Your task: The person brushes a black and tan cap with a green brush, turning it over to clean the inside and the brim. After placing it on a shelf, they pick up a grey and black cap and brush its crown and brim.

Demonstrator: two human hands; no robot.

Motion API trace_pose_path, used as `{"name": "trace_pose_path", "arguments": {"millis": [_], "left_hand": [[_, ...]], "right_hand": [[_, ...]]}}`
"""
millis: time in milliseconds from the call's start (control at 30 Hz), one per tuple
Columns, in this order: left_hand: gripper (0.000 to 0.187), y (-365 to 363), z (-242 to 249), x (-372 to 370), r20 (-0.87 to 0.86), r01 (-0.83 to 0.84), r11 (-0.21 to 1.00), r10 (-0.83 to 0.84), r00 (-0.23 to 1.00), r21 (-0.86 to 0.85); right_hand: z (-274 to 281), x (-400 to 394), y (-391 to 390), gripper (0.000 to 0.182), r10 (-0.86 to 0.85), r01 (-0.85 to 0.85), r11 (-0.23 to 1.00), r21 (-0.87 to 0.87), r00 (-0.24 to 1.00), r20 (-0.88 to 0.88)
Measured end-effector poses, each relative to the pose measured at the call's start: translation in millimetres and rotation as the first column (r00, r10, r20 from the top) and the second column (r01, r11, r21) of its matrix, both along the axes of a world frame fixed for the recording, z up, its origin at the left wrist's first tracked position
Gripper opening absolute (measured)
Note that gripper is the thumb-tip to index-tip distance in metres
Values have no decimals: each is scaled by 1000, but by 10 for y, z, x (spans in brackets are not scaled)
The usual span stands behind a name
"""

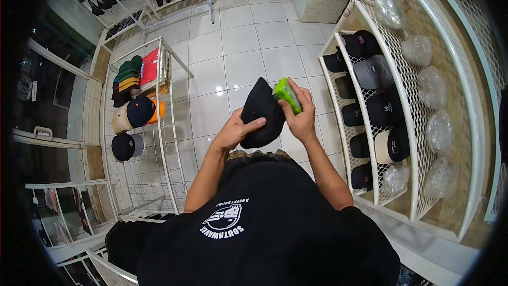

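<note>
In the head view, the step in hand looks like brushing a black cap (259,111), which is held up just above the middle of the view. The left hand (235,128) grips it from eight o'clock, thumb across the crown; the right hand (301,116), at three o'clock, holds a green brush (288,97), bristles facing the cloth at two o'clock, though whether they press is hard to tell. A next stroke would probably call for a firm left grip and light, even pressure. The left thumb covers part of the crown and may need shifting. At nine o'clock a white rack (176,57) bears more caps; at three o'clock a mesh shelf (420,172) holds caps and clear plastic bundles (438,130), both well apart from the hands
</note>
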State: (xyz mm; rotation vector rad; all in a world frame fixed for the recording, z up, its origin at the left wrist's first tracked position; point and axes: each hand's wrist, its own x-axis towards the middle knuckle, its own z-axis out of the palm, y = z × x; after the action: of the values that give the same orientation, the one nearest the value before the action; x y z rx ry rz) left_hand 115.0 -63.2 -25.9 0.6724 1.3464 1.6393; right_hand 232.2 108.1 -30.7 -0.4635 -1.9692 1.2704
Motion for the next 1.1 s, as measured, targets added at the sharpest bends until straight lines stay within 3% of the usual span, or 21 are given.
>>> {"name": "trace_pose_path", "arguments": {"millis": [33, 100, 167, 233, 267, 300, 367, 433, 567, 633, 700, 733, 767, 833, 867, 900, 967, 1000, 1033, 1067, 1100], "left_hand": [[29, 30, -13, -29, -4, 2, 1000, -2, 1000, 2], [29, 75, -43, -92, 243, -132, 990, 139, 960, -46], [32, 100, -15, -107, 268, -167, 986, 167, 949, -25], [31, 74, -48, -120, 204, -153, 988, 155, 967, -22], [30, 77, -93, -151, 192, -149, 988, 152, 970, -29], [30, 72, -145, -181, 193, -147, 988, 151, 969, -35], [29, 94, -191, -295, 267, -195, 980, 177, 947, 44], [30, 79, -91, -327, 315, -231, 972, 205, 927, 47], [31, 18, -17, -360, 340, -240, 971, 221, 914, 16], [32, -9, -111, -431, 385, -214, 976, 183, 905, 40], [34, -27, -96, -542, 381, -313, 950, 283, 880, 16], [34, -88, -32, -586, 396, -332, 943, 293, 870, 31], [35, -133, 19, -647, 413, -355, 930, 290, 864, 90], [32, -216, -33, -783, 268, -360, 923, 315, 910, 138], [30, -240, -64, -821, 140, -324, 940, 308, 941, 110], [28, -273, -96, -853, 5, -281, 957, 281, 960, 71], [18, -292, -183, -865, -243, -195, 980, 200, 949, 43], [18, -322, -213, -915, -423, -118, 992, 92, 902, -36], [20, -371, -299, -930, -575, -52, 990, -33, 818, -130], [29, -412, -420, -912, -633, -25, 999, -5, 774, -39], [35, -430, -344, -892, -692, 60, 998, -62, 719, -27]], "right_hand": [[12, 11, -76, 58, -2, 2, 1000, 2, 1000, -4], [-5, 126, -316, 62, 82, -53, 940, 337, 994, -74], [-105, 186, -290, 69, 157, -151, 849, 506, 987, 30], [-45, 102, -205, 68, 36, -34, 872, 488, 999, 6], [-21, 17, -234, 69, -62, 57, 938, 341, 998, 2], [-42, 32, -281, 69, -63, 58, 940, 335, 998, 5], [-100, 60, -380, 67, 155, -183, 799, 573, 983, 97], [-129, 131, -489, 72, 304, -360, 731, 580, 933, 195], [-16, -102, -385, 70, -21, 32, 889, 457, 999, -29], [-34, -148, -472, 68, -5, 10, 907, 420, 1000, -14], [-210, -89, -538, 67, 263, -292, 788, 541, 956, 133], [-147, -31, -522, 66, 289, -394, 736, 550, 918, 272], [-200, -52, -501, 66, 290, -397, 733, 552, 917, 275], [-489, -121, -464, 61, 26, -55, 984, 169, 986, 165], [-634, -233, -365, 56, -69, 54, 984, 171, 994, 84], [-473, -378, -415, 46, -52, 21, 923, -384, 996, -72], [-317, -640, -334, 41, -73, 1, 751, -660, 994, -81], [-250, -809, -289, 41, -88, 8, 756, -655, 992, -89], [-202, -954, -290, 38, -177, 48, 631, -775, 981, -83], [-158, -1064, -267, 35, -259, 71, 489, -869, 964, -66], [-200, -1138, -224, 35, -267, 79, 495, -865, 962, -65]]}}
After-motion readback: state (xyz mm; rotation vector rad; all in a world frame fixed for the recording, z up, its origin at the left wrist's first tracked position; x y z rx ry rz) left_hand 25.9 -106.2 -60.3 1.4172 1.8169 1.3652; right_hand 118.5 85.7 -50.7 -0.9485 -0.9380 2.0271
